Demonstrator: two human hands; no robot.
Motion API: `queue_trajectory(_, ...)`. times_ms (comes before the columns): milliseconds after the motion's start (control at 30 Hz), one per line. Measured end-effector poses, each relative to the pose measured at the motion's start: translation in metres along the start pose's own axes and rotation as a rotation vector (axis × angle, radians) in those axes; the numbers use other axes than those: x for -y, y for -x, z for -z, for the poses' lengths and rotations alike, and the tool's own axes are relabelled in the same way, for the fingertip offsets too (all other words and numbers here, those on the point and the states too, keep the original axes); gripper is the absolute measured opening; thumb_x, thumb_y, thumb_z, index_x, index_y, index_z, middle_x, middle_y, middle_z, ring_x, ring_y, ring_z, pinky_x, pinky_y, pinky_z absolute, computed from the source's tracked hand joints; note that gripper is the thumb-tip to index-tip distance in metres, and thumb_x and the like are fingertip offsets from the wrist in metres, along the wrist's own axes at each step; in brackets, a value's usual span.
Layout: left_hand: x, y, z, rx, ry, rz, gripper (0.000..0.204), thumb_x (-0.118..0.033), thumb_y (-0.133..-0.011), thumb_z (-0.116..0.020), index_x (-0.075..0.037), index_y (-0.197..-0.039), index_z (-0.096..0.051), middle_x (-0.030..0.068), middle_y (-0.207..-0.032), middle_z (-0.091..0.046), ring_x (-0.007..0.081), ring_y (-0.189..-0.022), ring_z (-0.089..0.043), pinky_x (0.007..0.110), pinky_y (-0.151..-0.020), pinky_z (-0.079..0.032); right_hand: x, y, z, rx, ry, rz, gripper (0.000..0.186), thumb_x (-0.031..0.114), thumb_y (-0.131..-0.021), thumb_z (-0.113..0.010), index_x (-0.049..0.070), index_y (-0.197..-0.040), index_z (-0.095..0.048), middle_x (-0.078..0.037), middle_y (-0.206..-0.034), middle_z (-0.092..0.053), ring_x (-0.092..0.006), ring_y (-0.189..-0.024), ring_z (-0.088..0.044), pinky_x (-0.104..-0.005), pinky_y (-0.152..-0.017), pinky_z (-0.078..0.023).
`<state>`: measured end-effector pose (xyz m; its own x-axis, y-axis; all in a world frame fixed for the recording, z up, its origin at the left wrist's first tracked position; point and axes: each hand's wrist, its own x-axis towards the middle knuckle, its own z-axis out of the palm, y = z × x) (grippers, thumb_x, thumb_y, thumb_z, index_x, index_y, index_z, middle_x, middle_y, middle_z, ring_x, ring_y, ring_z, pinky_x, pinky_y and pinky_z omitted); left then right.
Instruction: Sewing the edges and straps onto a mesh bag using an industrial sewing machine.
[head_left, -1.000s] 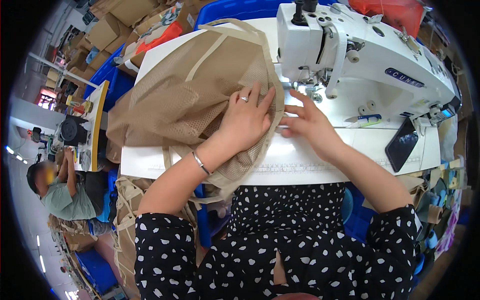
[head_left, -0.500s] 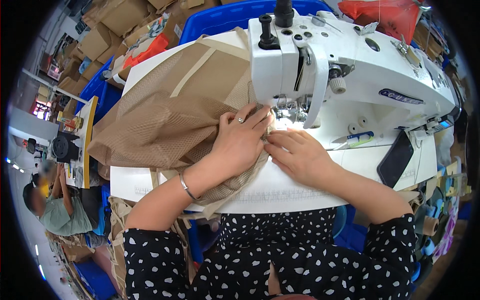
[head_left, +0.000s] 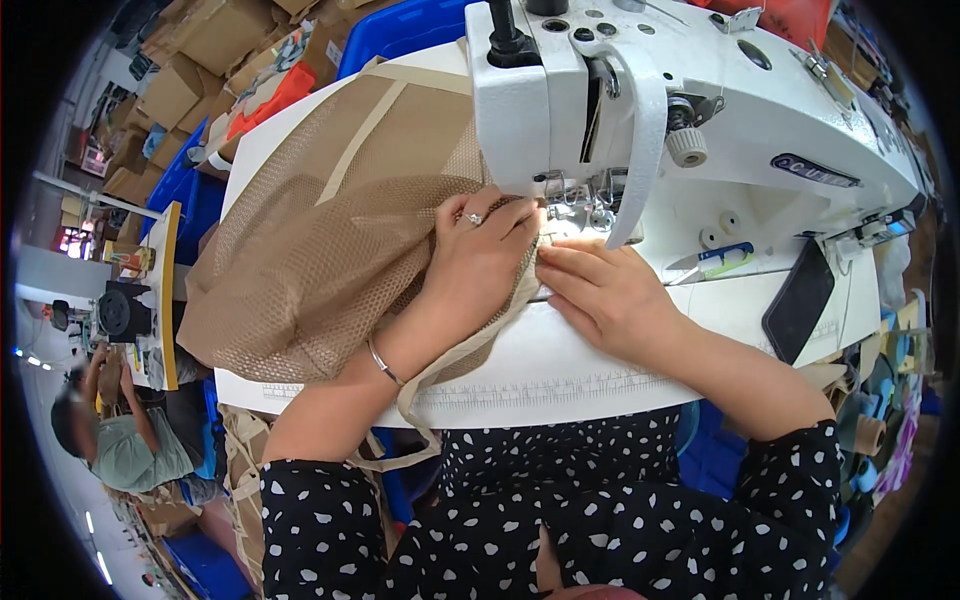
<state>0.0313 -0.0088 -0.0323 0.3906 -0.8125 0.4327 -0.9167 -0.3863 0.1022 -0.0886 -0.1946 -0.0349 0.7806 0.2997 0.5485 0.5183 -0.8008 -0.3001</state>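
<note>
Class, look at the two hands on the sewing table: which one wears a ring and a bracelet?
The left hand, lying on the tan mesh fabric, has a ring and a thin wrist bracelet. The right hand beside it is bare.

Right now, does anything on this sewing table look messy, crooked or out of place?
Nothing looks damaged or spilled. The tan mesh fabric lies bunched on the table's left side, and a beige strap from it hangs over the front edge. Both hands, left and right, press it flat at the sewing machine.

mesh fabric (head_left: 330,250) lies on the table (head_left: 560,370), left of the sewing machine (head_left: 690,110).
</note>
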Motion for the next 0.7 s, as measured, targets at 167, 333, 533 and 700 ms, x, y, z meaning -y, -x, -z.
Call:
queue_trajectory(167, 0.0, -0.003, 0.001, -0.062, 0.085, -0.081, 0.031, -0.01, -0.084, -0.063, -0.002, -0.114, -0.07, 0.0058, -0.127, -0.065, 0.0254, -0.12, -0.058, 0.045, -0.098, -0.043, -0.009, -0.002, 0.005, 0.114, -0.081, -0.172, 0.03, 0.015, -0.089, -0.071, 0.004, -0.117, -0.068, -0.013, -0.109, -0.067, -0.0318, -0.095, -0.062, -0.044, -0.083, -0.048)
queue_trajectory(333, -0.002, 0.003, 0.003, 0.085, 0.148, -0.034, 0.038, -0.01, -0.086, -0.061, 0.0, -0.122, -0.064, 0.0122, -0.129, -0.064, 0.0304, -0.125, -0.058, 0.052, -0.108, -0.041, -0.015, -0.006, 0.01, 0.144, 0.106, -0.228, 0.038, 0.014, -0.088, -0.073, 0.008, -0.125, -0.067, -0.01, -0.105, -0.064, -0.0324, -0.09, -0.065, -0.044, -0.079, -0.053)
queue_trajectory(533, -0.015, 0.01, -0.002, 0.087, -0.023, -0.017, 0.04, -0.017, -0.089, -0.06, 0.001, -0.125, -0.061, 0.0165, -0.139, -0.057, 0.0348, -0.13, -0.054, 0.056, -0.115, -0.036, -0.016, -0.006, 0.009, 0.159, 0.014, -0.315, 0.037, 0.013, -0.089, -0.072, 0.009, -0.126, -0.067, -0.009, -0.103, -0.063, -0.0304, -0.091, -0.065, -0.0423, -0.077, -0.052)
queue_trajectory(700, -0.019, 0.01, -0.005, 0.083, 0.011, 0.073, 0.041, -0.018, -0.093, -0.063, -0.006, -0.132, -0.059, 0.0122, -0.142, -0.054, 0.033, -0.139, -0.049, 0.057, -0.118, -0.032, -0.018, -0.003, 0.008, 0.136, 0.016, -0.27, 0.036, 0.013, -0.089, -0.072, 0.009, -0.125, -0.068, -0.01, -0.102, -0.063, -0.0296, -0.086, -0.066, -0.0405, -0.074, -0.053)
